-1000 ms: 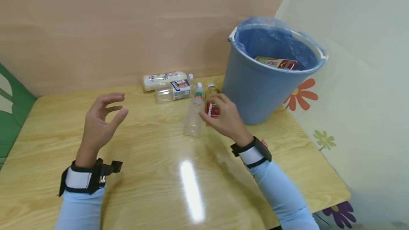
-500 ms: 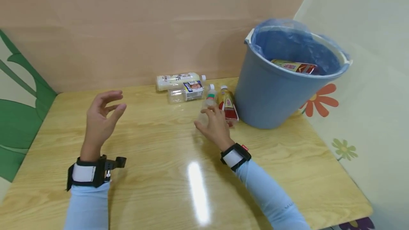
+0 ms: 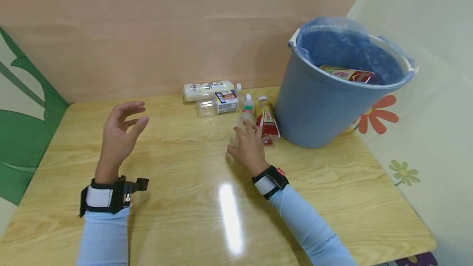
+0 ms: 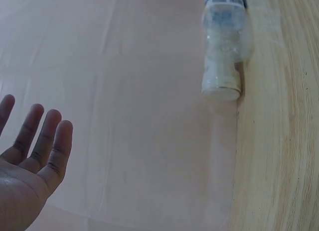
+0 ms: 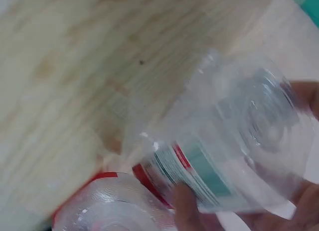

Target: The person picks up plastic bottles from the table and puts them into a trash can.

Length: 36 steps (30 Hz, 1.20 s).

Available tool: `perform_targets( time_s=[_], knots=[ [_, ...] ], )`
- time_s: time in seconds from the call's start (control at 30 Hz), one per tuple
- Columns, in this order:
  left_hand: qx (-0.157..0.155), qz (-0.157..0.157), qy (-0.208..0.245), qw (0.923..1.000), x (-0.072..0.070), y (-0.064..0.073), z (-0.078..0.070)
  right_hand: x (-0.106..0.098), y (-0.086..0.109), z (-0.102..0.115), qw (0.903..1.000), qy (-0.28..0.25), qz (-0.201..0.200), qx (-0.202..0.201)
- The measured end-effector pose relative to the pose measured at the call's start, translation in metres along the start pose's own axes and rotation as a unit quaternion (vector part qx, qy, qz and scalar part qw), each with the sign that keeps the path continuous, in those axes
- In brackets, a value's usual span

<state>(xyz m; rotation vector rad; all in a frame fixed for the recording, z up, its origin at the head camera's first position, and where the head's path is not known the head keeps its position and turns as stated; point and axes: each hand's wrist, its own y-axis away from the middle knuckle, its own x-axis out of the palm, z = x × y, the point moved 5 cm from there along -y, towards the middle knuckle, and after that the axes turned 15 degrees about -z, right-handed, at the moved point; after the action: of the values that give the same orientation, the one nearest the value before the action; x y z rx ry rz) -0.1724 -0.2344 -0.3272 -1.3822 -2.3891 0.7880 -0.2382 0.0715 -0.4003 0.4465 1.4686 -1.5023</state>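
My right hand (image 3: 249, 147) grips a clear plastic bottle (image 3: 248, 109) with a green label and white cap, which lies on the table. In the right wrist view the thumb and fingers go round this bottle's body near its base. Just right of it lies a bottle with a red and yellow label (image 3: 267, 118). My left hand (image 3: 121, 134) hovers over the left of the table, fingers loosely bent, holding nothing. Behind, a pale bottle (image 3: 207, 90) and a clear bottle with a blue and white label (image 3: 226, 101) lie side by side, also in the left wrist view.
A blue-grey bucket (image 3: 314, 106), lined with a blue bag, stands at the right of the wooden table (image 3: 177, 167). Inside it, near the rim, is a bottle with a red and yellow label (image 3: 347, 74). A covered wall (image 3: 148, 44) rises behind the table.
My right hand has come down beside the bottles and closed round the clear one with the green label. My left hand has kept its pose. The head view has swung slightly left.
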Motion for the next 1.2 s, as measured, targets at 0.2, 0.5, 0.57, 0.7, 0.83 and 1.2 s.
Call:
perform_targets(
  time_s=[0.2,0.5,0.57,0.7,0.83,1.2],
  knots=[
    [-0.019,0.013,-0.007,0.9997,0.004,0.000,0.002,-0.022,-0.006,-0.010,0.9915,-0.068,-0.108,0.025],
    [-0.016,0.061,0.038,0.9973,0.027,0.006,0.005,-0.091,-0.028,-0.018,0.9575,-0.152,-0.244,-0.028],
    [-0.009,0.076,0.041,0.9962,0.035,0.009,0.004,-0.112,-0.033,-0.016,0.9470,-0.162,-0.275,-0.042],
    [0.010,0.112,0.058,0.9920,0.054,0.016,0.002,-0.158,-0.043,-0.012,0.9192,-0.180,-0.344,-0.067],
    [0.032,0.157,0.061,0.9851,0.075,0.030,-0.005,-0.206,-0.056,-0.013,0.8920,-0.183,-0.407,-0.072],
    [0.042,0.275,0.064,0.9583,0.108,0.071,-0.020,-0.286,-0.076,-0.060,0.8487,-0.118,-0.515,0.012]
  ],
)
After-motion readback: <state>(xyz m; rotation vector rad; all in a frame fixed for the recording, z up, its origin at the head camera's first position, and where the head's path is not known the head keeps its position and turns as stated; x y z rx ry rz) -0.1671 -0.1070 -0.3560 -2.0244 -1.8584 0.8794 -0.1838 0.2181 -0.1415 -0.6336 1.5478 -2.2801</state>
